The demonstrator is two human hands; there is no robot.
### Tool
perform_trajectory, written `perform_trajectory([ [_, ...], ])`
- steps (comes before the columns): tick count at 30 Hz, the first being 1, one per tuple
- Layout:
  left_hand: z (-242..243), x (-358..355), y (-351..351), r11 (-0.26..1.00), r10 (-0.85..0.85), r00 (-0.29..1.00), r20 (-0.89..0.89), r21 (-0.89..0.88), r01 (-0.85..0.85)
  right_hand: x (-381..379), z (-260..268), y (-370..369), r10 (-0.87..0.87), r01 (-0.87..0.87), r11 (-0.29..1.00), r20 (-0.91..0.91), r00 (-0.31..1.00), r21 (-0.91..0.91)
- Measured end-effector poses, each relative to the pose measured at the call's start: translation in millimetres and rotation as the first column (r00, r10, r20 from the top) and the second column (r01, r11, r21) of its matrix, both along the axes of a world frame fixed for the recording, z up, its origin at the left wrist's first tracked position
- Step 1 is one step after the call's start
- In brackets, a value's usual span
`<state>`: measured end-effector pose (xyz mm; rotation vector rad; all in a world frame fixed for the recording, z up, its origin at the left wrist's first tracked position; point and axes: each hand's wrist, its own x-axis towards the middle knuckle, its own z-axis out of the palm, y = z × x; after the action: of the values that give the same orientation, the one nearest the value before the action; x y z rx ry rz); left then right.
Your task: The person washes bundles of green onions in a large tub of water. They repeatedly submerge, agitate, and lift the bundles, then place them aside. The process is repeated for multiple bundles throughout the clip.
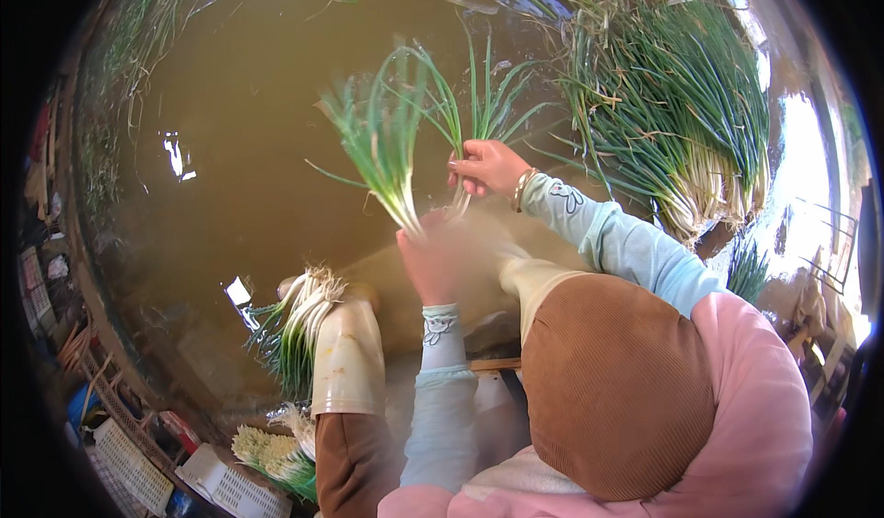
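My left hand (434, 259) is closed around the white lower stems of a bunch of green onions (387, 152), whose leaves fan up and to the left; part of the hand is blurred. Just right of it, my right hand (480, 168) pinches a smaller bunch of green onions (489, 107) by the stems, leaves pointing up. The lower ends of both bunches are close together and partly hidden by blur. Both hands are over muddy brown water (255, 103).
A large heap of green onions (677, 103) lies at the right. A smaller bundle (304, 318) lies beside my left boot (349, 359). Loose leaves (159, 21) float at upper left. Another bundle (273, 452) and plastic crates (135, 463) are at lower left, outside the basin's edge (103, 304).
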<state>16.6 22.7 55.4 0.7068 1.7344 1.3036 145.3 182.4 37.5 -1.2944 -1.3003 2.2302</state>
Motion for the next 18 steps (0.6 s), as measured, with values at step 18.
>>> perform_trajectory([
  [18, -36.3, 4.5, -21.8, 0.958, -0.068, 0.912, 0.403, -0.228, 0.173, 17.5, -4.6, 23.9, -0.165, -0.165, 0.811, 0.49, 0.856, 0.562],
])
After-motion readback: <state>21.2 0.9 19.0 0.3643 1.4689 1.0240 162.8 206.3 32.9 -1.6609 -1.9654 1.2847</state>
